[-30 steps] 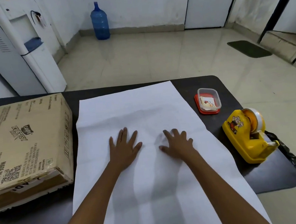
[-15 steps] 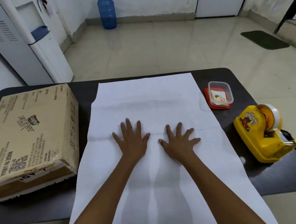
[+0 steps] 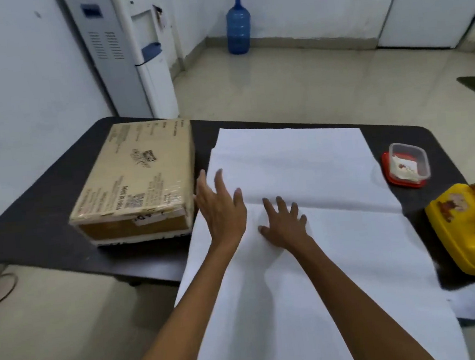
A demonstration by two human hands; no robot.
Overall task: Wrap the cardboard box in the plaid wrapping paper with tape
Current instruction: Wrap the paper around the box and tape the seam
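- since half a second ago the left hand [image 3: 221,207] has shifted leftward; open, fingers straight, it is just beside the cardboard box [image 3: 135,184].
- right hand [image 3: 284,224] lies flat, fingers spread, pressing the wrapping paper [image 3: 310,167].
- counted: one box, one sheet; well right of the right hand, one yellow tape dispenser [image 3: 473,232] and one small clear container [image 3: 407,163].
- box sits left of the left hand, long axis running away from the person, taped short end nearest.
- sheet, white side up, runs the same way under both hands, overhanging the near edge of the table [image 3: 40,227].
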